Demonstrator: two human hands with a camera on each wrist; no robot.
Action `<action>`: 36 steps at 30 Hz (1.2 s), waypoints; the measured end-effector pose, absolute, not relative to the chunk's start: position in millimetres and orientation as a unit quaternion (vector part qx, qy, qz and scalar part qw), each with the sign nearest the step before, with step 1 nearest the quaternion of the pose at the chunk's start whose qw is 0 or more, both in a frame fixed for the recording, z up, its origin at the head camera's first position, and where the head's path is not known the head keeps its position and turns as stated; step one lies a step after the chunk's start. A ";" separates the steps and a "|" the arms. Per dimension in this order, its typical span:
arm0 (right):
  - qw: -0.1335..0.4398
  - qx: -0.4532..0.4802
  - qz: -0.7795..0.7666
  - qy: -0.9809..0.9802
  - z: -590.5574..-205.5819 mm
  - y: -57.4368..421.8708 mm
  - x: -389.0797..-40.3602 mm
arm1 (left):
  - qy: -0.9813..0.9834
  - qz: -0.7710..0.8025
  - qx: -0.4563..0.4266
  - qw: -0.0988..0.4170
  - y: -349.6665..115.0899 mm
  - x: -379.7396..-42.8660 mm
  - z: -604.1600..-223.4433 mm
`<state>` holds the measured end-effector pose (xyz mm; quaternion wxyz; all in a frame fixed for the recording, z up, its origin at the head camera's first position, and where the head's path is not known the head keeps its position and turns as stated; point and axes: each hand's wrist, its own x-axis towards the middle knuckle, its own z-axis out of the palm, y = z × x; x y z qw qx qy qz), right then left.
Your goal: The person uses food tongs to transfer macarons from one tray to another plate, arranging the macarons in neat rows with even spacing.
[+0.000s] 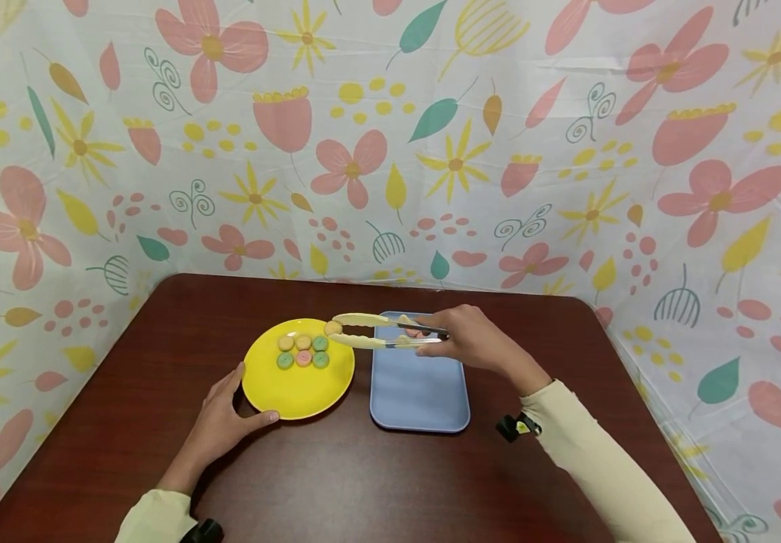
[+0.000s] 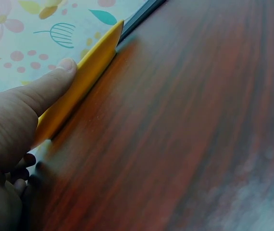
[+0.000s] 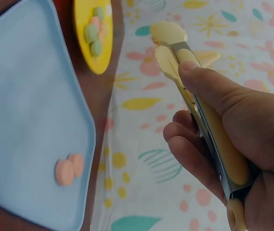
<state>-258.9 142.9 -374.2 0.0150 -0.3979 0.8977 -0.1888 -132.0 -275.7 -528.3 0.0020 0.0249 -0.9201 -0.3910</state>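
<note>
Your right hand (image 1: pixel 479 339) is clamped on a pair of yellow-and-metal tongs (image 1: pixel 366 320), the thumb pressed along one arm and the fingers curled round the other. The tongs reach out to the left of those fingers, and a yellow cookie (image 1: pixel 332 328) sits between their tips, over the rim of the yellow plate (image 1: pixel 302 396) farthest from your left thumb. Whether that cookie touches the plate, you cannot tell from these views.

Your left hand (image 1: pixel 224 418) rests against the plate, thumb and forefinger spread well apart: the thumb lies along the near rim and the forefinger touches the left side. Ahead of that thumb, on the far half of the plate, six cookies lie in two short rows. In the row farther from your thumb are two yellow cookies (image 1: pixel 303 343) and a green cookie (image 1: pixel 320 344); in the nearer row, a pink cookie (image 1: pixel 303 357) lies between two more green ones.

Below your right fingers and the tongs is the blue tray (image 1: pixel 420 396), just beside the plate. Two pink cookies (image 3: pixel 65 172) lie in it, close together near the end under your right hand. Plate and tray stand on the dark wooden table (image 1: pixel 363 483), and past your fingertips hangs a flowered cloth (image 1: pixel 418 219).
</note>
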 end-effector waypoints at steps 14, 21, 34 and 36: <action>0.029 -0.422 -0.180 0.888 -382.9 109.5 -262.9 | -0.921 -0.388 0.022 0.002 -277.5 -134.0 -530.0; 0.031 -0.448 -0.188 0.873 -393.7 93.5 -262.8 | -0.922 -0.387 0.023 0.002 -277.1 -133.4 -529.5; 0.024 -0.470 -0.164 0.867 -423.1 69.3 -257.4 | -0.922 -0.387 0.018 0.007 -277.2 -133.8 -530.2; 0.027 -0.470 -0.161 0.867 -425.8 66.4 -256.7 | -0.922 -0.387 0.020 0.006 -277.5 -133.7 -530.2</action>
